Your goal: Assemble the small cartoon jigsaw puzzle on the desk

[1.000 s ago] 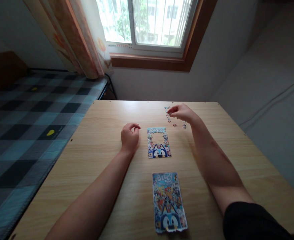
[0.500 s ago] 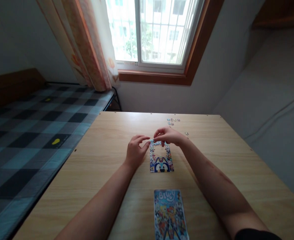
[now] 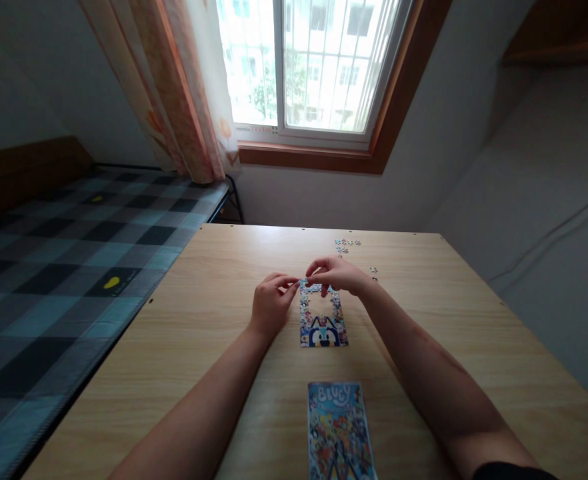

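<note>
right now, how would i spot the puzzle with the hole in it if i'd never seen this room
Find the pale wooden table below the window. On it, the puzzle lies flat, its far edge by the left hand and right hand. Bare wood shows through a jagged gap in its middle, unlike the similar printed picture nearer the camera, which shows no gap.

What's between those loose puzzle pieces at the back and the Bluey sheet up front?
In the head view, the unfinished puzzle lies there, the left hand and right hand at its top edge.
</note>
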